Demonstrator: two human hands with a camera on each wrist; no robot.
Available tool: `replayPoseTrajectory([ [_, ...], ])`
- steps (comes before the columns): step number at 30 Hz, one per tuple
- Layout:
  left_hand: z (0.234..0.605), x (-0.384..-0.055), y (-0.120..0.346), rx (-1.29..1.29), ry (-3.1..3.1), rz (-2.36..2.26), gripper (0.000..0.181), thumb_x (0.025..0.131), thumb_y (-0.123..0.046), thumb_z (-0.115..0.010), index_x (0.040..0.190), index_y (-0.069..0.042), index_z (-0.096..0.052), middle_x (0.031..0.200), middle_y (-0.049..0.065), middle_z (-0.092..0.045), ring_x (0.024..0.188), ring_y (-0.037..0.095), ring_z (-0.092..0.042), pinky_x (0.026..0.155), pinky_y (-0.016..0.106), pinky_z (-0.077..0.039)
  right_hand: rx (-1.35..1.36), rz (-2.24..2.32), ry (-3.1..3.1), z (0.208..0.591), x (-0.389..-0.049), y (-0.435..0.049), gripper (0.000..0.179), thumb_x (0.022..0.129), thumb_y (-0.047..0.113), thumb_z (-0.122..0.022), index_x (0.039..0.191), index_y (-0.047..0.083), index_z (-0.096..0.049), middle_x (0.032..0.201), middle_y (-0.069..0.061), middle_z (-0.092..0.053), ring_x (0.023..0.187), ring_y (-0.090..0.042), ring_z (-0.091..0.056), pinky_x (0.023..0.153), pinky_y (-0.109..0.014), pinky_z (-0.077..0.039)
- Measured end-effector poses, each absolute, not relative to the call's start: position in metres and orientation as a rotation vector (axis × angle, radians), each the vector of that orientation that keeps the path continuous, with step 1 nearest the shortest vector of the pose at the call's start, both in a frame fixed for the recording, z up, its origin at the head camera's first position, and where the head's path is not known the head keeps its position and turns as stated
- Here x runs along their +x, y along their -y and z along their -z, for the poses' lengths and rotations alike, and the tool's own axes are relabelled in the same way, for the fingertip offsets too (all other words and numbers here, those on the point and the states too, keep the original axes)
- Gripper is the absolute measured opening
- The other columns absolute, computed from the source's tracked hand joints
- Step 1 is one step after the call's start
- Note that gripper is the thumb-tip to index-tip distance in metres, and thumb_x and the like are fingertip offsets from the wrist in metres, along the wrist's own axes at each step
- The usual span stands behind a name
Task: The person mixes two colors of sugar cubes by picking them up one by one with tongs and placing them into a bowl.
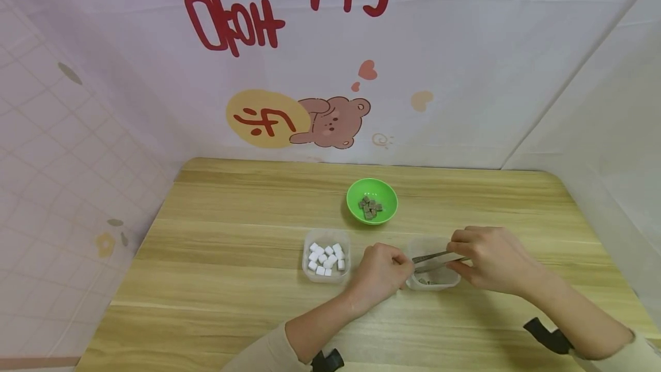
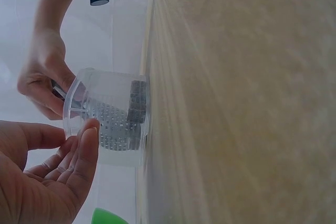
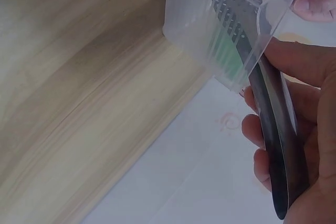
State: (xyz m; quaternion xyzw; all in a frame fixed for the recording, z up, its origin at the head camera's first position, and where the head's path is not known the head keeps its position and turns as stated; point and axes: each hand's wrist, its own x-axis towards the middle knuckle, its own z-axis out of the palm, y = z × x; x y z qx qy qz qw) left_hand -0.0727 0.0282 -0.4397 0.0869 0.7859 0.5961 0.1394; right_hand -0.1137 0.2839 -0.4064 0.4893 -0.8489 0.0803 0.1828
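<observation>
My left hand pinches the near-left rim of a clear plastic container between thumb and fingers. Two or so dark grey cubes lie at its bottom, seen through the wall in the left wrist view. From the right, my right hand grips metal tongs, thumb on one arm and fingers on the other. The perforated ends of the tongs reach down inside the container, close to the cubes.
Behind stands a green bowl with several brownish-grey cubes in it. To the left of my left hand, another clear container holds several white cubes. A printed cloth hangs behind the wooden table.
</observation>
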Motion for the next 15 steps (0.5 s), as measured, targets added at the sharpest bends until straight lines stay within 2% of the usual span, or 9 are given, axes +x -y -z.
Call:
replayPoseTrajectory([
  [3, 0.44, -0.073, -0.028, 0.261, -2.277, -1.723, 0.02, 0.09, -0.008, -0.063, 0.079, -0.007, -0.08, 0.059, 0.001, -0.068, 0.048, 0.004, -0.054, 0.047, 0.02, -0.039, 1.354, -0.253, 2.392, 0.407, -0.113, -0.289, 0.02, 0.067, 0.026, -0.086, 0.081, 0.018, -0.074, 0.078, 0.011, -0.063, 0.06, 0.003, -0.045, 0.044, -0.014, -0.033],
  [5, 0.44, -0.073, -0.028, 0.266, -2.282, -1.723, 0.02, 0.09, -0.008, -0.063, 0.08, -0.006, -0.08, 0.06, 0.0, -0.068, 0.048, 0.003, -0.055, 0.048, 0.02, -0.04, 1.332, -0.274, 2.39, 0.407, -0.113, -0.292, 0.016, 0.081, 0.034, -0.079, 0.08, 0.019, -0.073, 0.078, 0.012, -0.063, 0.06, 0.004, -0.044, 0.044, -0.014, -0.032],
  [7, 0.44, -0.073, -0.028, 0.273, -2.285, -1.72, 0.02, 0.091, -0.008, -0.063, 0.08, -0.006, -0.08, 0.06, 0.001, -0.069, 0.048, 0.003, -0.055, 0.048, 0.02, -0.04, 1.297, -0.295, 2.389, 0.407, -0.112, -0.295, 0.03, 0.096, 0.045, -0.067, 0.08, 0.02, -0.073, 0.077, 0.014, -0.062, 0.06, 0.006, -0.043, 0.044, -0.014, -0.032],
  [9, 0.44, -0.073, -0.028, 0.276, -2.284, -1.719, 0.02, 0.091, -0.008, -0.063, 0.081, -0.006, -0.08, 0.06, 0.002, -0.069, 0.047, 0.003, -0.054, 0.048, 0.02, -0.041, 1.263, -0.312, 2.387, 0.406, -0.11, -0.296, 0.048, 0.104, 0.055, -0.05, 0.08, 0.021, -0.073, 0.077, 0.015, -0.062, 0.06, 0.006, -0.044, 0.044, -0.014, -0.033],
  [11, 0.44, -0.073, -0.029, 0.279, -2.286, -1.717, 0.02, 0.091, -0.008, -0.063, 0.081, -0.006, -0.08, 0.06, 0.002, -0.069, 0.047, 0.003, -0.054, 0.048, 0.02, -0.04, 1.231, -0.323, 2.382, 0.404, -0.108, -0.298, 0.056, 0.106, 0.058, -0.042, 0.08, 0.02, -0.074, 0.078, 0.014, -0.064, 0.059, 0.005, -0.047, 0.044, -0.016, -0.036],
  [15, 0.439, -0.073, -0.029, 0.274, -2.294, -1.713, 0.02, 0.09, -0.008, -0.063, 0.079, -0.006, -0.08, 0.06, 0.004, -0.069, 0.047, 0.003, -0.052, 0.047, 0.019, -0.038, 1.185, -0.335, 2.367, 0.401, -0.106, -0.302, 0.057, 0.105, 0.059, -0.045, 0.082, 0.018, -0.077, 0.081, 0.011, -0.069, 0.06, -0.002, -0.06, 0.047, -0.02, -0.045],
])
